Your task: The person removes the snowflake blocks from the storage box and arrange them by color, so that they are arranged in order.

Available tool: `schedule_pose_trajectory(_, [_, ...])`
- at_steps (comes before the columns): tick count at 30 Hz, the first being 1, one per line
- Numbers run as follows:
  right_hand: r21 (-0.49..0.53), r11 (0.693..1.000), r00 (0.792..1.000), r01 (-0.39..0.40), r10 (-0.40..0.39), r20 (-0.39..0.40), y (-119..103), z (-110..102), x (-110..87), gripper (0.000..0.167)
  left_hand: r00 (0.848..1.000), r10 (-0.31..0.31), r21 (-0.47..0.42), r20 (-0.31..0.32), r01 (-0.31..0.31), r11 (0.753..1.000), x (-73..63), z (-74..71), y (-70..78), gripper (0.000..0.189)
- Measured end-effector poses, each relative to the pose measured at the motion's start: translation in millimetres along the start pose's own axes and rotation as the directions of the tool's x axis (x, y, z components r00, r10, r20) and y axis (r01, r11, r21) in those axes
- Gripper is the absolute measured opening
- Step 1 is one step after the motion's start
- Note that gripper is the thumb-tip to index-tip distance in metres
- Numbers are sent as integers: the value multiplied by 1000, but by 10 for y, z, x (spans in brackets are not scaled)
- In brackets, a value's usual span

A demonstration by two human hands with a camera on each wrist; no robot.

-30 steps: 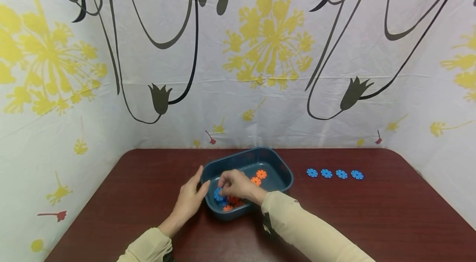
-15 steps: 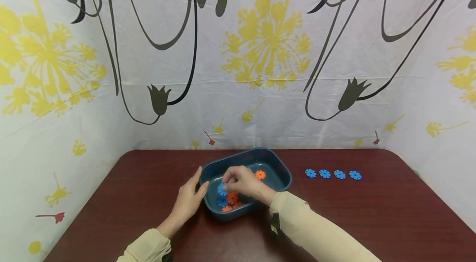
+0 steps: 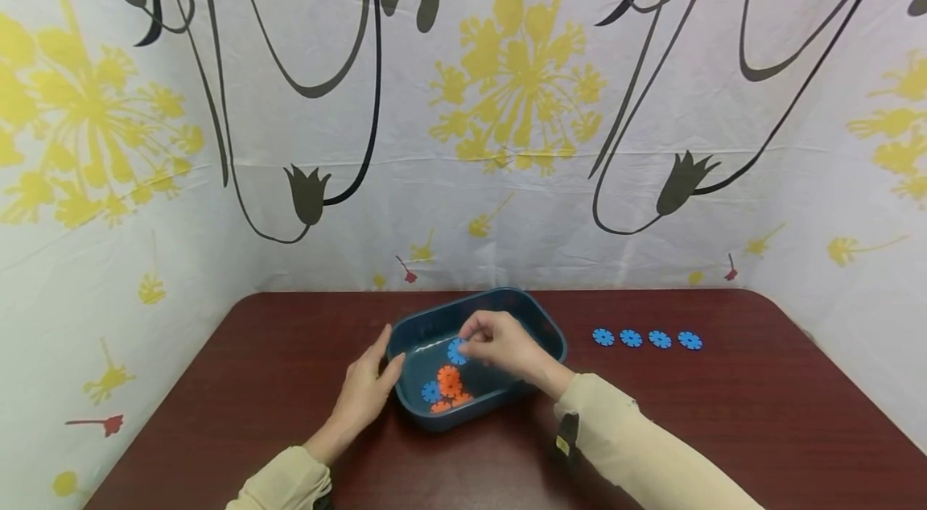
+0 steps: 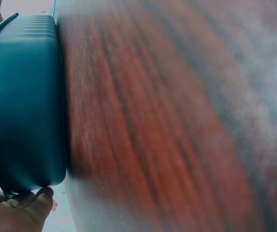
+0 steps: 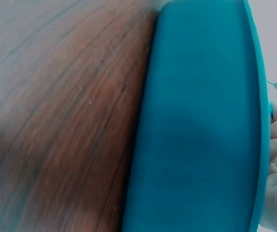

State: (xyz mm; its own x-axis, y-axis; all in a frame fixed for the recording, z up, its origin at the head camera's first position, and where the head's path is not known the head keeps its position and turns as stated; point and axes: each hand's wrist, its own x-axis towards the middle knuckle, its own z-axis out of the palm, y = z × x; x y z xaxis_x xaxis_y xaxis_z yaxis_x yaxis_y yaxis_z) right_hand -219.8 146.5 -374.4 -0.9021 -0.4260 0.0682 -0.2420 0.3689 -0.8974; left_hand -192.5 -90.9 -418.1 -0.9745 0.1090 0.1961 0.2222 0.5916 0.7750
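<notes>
Blue, notch-edged flat disc (image 3: pixel 455 351), seemingly plastic, pinched in the right hand (image 3: pixel 505 345) over the dark teal tub (image 3: pixel 521 304).

To the right hand's outer side, four matching blue discs (image 3: pixel 631 339) lie in a spaced row on the reddish-brown wood-grained table (image 3: pixel 224 413), which I read as the finished part; the pinched one would make a fifth. Between the hands, inside the tub, one more blue disc (image 3: pixel 430 392) shows beside several overlapping orange notched discs (image 3: pixel 450 385), too bunched to count; these look to be what is left. The left hand (image 3: pixel 362 393), thumb spread wide from fairly straight fingers, rests against the tub's near end on its own side.
</notes>
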Motion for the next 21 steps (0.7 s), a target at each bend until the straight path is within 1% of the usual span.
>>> schedule_pose_trajectory(4, [14, 1000, 1000, -21, 22, -20, -4, -108, -59, 12, 1000, -6, -1, 2, 6, 1000, 1, 5, 3, 60])
schedule_pose_trajectory(10, [33, 999, 998, -24, 26, -62, 18, -286, -161, 14, 1000, -21, -2, 0, 21, 1000, 1, 3, 4, 60])
schedule_pose_trajectory(16, [55, 998, 995, -22, 27, -92, 79, -452, -276, 17, 1000, -20, 0, 2, 20, 1000, -3, 3, 7, 60])
schedule_pose_trajectory(18, [60, 998, 993, -35, 42, -110, 98, -507, -310, 19, 1000, -18, 3, 2, 18, 1000, -6, 5, 8, 60])
schedule_pose_trajectory(21, [74, 994, 985, -76, 86, -152, 130, -592, -356, 21, 1000, -17, 7, 3, 17, 1000, -8, 5, 14, 60])
